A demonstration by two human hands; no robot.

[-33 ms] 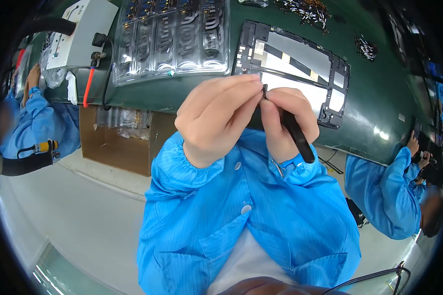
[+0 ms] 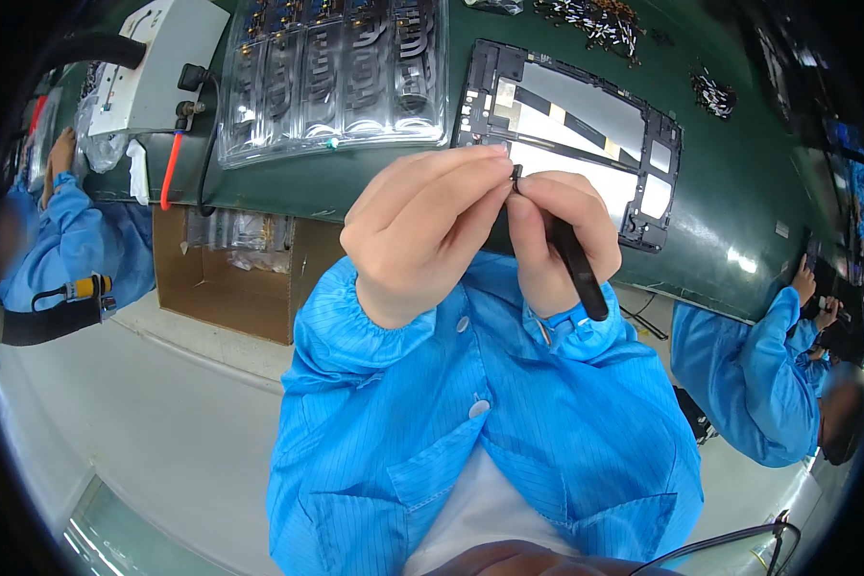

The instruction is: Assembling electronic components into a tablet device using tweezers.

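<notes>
My left hand (image 2: 422,221) and my right hand (image 2: 566,230) meet fingertip to fingertip over the near edge of the bench. Between the pinched fingers is a small black part (image 2: 516,177), mostly covered, so its kind does not show. Black tweezers (image 2: 580,274) lie in my right hand, the blunt end sticking out toward my wrist and the tips hidden. Just beyond my hands a tablet's black frame (image 2: 658,187) with silvery-white inner panels lies flat on the bench; my fingers overlap its near left corner in the view.
A clear plastic tray (image 2: 336,132) of small flex parts lies back left, beside a white box-shaped device (image 2: 168,72) with a red-orange tube. Piles of small parts (image 2: 595,27) lie at the back right. A cardboard box (image 2: 226,300) stands below the bench edge. Blue-clad co-workers sit on both sides.
</notes>
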